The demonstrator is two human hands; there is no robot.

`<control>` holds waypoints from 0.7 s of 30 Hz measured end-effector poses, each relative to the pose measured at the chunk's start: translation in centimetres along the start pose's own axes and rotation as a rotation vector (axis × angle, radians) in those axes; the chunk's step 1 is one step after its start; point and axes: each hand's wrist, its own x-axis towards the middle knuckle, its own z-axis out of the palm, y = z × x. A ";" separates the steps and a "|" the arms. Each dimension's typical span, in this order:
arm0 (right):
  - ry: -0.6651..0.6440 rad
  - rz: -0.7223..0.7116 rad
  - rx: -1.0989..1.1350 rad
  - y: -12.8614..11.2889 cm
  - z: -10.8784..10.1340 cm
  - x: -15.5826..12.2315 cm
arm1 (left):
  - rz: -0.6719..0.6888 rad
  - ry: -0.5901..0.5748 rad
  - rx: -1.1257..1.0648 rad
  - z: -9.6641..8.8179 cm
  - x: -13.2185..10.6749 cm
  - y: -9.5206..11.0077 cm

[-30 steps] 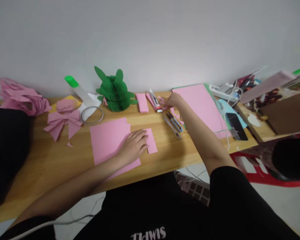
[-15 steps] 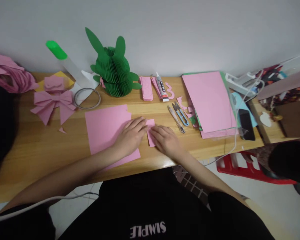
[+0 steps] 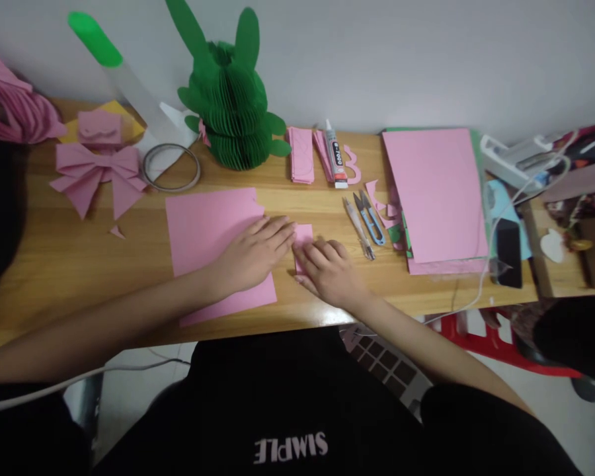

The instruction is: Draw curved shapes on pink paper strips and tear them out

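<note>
We're touching a pink strip (image 3: 305, 233), long axis pointing away from us; left hand (image 3: 255, 254) lying flat; right hand (image 3: 331, 272) bent, grip unclear.

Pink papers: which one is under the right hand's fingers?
The small strip beneath the right hand. The larger sheet lies under the left hand; the narrow pile beside the glue tube and the stacked sheet near the phone are untouched.

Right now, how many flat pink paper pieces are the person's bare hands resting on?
2 visible: the large pink paper sheet beneath the left hand, and the small pink paper rectangle under the right hand. Others may be hidden underneath.
</note>
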 end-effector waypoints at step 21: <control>-0.043 -0.124 -0.029 -1.5 -1.5 -4.7 | 0.025 -0.009 0.002 -0.1 0.1 0.0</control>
